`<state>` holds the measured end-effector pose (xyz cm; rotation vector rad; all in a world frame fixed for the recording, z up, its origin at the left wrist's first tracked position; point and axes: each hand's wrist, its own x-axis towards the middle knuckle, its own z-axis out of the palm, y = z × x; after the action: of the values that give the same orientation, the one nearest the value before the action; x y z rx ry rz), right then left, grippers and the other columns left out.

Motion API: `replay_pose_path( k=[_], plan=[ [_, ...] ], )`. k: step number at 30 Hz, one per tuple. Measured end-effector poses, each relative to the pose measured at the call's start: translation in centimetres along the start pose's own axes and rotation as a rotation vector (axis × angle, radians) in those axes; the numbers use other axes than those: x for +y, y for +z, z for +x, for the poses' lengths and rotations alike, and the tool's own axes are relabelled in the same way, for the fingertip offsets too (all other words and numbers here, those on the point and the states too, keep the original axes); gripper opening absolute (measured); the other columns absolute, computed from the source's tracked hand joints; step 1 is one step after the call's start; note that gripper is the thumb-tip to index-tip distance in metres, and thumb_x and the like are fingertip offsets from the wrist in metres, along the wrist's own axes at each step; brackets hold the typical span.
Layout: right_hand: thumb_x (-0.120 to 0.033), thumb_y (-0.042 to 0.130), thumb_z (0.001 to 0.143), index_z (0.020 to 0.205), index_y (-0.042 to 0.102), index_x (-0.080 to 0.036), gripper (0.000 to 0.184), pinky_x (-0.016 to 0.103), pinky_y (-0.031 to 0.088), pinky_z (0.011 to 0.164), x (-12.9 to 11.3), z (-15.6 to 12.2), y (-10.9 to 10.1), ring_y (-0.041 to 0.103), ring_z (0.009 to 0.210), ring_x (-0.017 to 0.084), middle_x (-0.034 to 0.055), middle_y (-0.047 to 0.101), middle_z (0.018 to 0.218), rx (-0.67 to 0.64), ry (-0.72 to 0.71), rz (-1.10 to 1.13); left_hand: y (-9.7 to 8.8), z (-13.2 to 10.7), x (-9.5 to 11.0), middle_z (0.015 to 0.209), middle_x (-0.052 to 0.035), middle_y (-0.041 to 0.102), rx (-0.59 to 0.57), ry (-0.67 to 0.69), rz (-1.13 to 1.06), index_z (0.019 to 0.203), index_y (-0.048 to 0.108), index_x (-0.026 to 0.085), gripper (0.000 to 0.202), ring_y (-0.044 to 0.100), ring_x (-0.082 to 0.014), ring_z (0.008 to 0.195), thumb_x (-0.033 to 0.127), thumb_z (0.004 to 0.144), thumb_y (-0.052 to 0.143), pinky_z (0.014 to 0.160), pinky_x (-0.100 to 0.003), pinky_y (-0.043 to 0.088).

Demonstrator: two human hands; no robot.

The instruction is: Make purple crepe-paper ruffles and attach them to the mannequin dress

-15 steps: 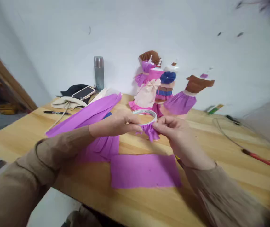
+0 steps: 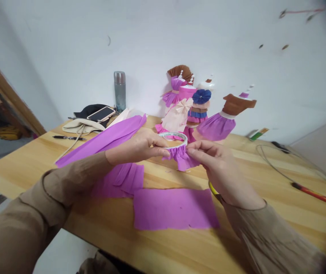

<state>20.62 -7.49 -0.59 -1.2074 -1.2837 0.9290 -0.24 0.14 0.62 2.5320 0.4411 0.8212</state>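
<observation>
Above the table, my left hand [image 2: 140,146] grips the left side of a white tape-roll core [image 2: 180,135], thumb over the rim. Printed lettering shows on the ring's inner wall. A gathered purple crepe paper strip [image 2: 184,161] hangs in ruffles from the ring's near edge. My right hand [image 2: 225,167] is closed in a pinch on this strip at the ring's right side; its fingertips partly hide the paper there. Below the hands, a flat purple crepe paper rectangle [image 2: 174,209] lies on the table. Larger folded purple crepe paper [image 2: 108,137] lies under and behind my left arm.
Several small paper dresses on stands [image 2: 177,114] are against the wall, one with a brown top [image 2: 237,104] leaning right. A flask [image 2: 120,91], phone [image 2: 101,113] and pen [image 2: 69,137] are at left. A red-handled tool with a cord [image 2: 314,193] lies at right.
The ruffled strip now spreads wider to the right below the ring, and my right hand has shifted slightly right with it. My left hand keeps its grip. The view has tilted slightly.
</observation>
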Motion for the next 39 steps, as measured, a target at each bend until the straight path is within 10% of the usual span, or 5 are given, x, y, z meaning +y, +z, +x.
replay_pose_path(
  k=[18, 27, 39],
  plan=[
    [-0.035, 0.077, 0.067, 0.060, 0.063, -0.019, 0.023, 0.024, 0.037, 0.044, 0.3, 0.0, 0.3, 0.045, 0.046, 0.009, -0.0020, 0.057, 0.053, 0.041, -0.011, -0.063, 0.2, -0.1, 0.3, 0.063, 0.0017, 0.063, -0.054, -0.016, 0.036, 0.084, 0.075, 0.016, 0.024, 0.051, -0.0087, 0.060, 0.032, 0.092, 0.059, 0.060, -0.021, 0.038],
    [-0.017, 0.062, 0.078, 0.065, 0.061, -0.021, 0.013, 0.028, 0.046, 0.061, 0.5, -0.6, 0.8, 0.055, 0.058, 0.013, -0.0022, 0.060, 0.061, 0.180, -0.580, -0.553, 0.3, 0.0, 0.1, 0.062, 0.0016, 0.062, -0.046, -0.034, -0.010, 0.073, 0.072, 0.014, 0.030, 0.051, -0.0072, 0.058, 0.033, 0.092, 0.059, 0.057, -0.020, 0.037],
    [-0.019, 0.062, 0.080, 0.073, 0.064, -0.025, 0.010, 0.035, 0.050, 0.070, -0.1, -1.0, 0.7, 0.062, 0.068, 0.019, 0.0018, 0.068, 0.073, 0.166, -0.616, -0.597, 0.1, 0.0, 0.4, 0.060, 0.0016, 0.061, -0.067, -0.081, -0.053, 0.073, 0.072, 0.013, 0.030, 0.051, -0.0070, 0.056, 0.034, 0.091, 0.059, 0.055, -0.019, 0.037]
  ],
)
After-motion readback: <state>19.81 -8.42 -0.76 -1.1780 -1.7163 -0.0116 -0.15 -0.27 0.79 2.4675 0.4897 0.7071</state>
